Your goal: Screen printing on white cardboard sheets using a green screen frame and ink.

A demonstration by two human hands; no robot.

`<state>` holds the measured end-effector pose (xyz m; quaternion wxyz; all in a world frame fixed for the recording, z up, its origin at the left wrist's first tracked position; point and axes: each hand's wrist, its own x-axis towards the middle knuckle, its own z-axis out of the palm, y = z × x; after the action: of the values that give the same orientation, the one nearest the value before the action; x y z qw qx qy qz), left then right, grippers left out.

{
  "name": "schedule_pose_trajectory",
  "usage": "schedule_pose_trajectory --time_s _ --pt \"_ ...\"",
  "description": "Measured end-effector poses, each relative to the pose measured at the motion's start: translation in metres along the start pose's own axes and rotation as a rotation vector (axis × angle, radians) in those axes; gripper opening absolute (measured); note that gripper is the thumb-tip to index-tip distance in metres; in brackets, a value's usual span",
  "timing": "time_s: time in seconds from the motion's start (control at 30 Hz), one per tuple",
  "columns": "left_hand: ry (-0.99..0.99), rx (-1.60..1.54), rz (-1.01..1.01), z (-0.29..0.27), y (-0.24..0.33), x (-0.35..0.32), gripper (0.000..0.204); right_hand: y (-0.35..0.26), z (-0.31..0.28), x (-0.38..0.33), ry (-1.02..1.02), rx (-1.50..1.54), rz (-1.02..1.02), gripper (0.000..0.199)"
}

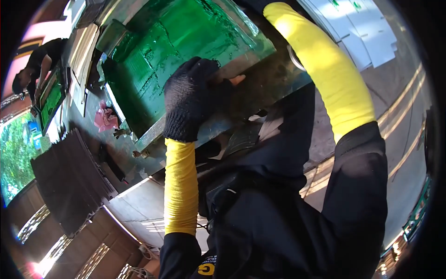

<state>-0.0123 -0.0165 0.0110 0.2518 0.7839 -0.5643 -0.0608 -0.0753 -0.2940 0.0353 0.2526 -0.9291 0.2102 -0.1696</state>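
A screen-printing frame (160, 128) lies before me, its mesh coated with wet green ink (181, 32). My left hand (188, 95), in a black knitted glove, is closed over the frame's near rail, with a bare thumb tip showing at its right. My right arm, in a yellow sleeve, stretches to the top edge of the view. Only a dark bit of my right hand (254, 3) shows there; its fingers and anything in them are hidden.
White sheets (357, 32) lie at the upper right. A crumpled pink cloth (106, 117) is left of the frame, near a stack of dark sheets (69, 179). At the far left another person (44, 65) bends over a second green-inked screen (51, 102).
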Motion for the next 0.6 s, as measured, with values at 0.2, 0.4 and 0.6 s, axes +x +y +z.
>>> schedule_pose_trajectory --time_s 0.2,0.4,0.6 --pt "0.073 0.172 -0.005 -0.013 0.026 0.001 0.026 0.017 0.012 -0.001 0.067 -0.179 0.129 0.031" --pt "0.113 0.010 -0.037 -0.053 0.013 -0.013 0.029 0.070 0.075 0.027 0.347 -0.257 -0.041 0.023" --pt "0.282 -0.288 -0.277 -0.107 0.003 -0.052 0.050 0.053 0.064 0.006 0.368 -0.201 0.037 0.019"
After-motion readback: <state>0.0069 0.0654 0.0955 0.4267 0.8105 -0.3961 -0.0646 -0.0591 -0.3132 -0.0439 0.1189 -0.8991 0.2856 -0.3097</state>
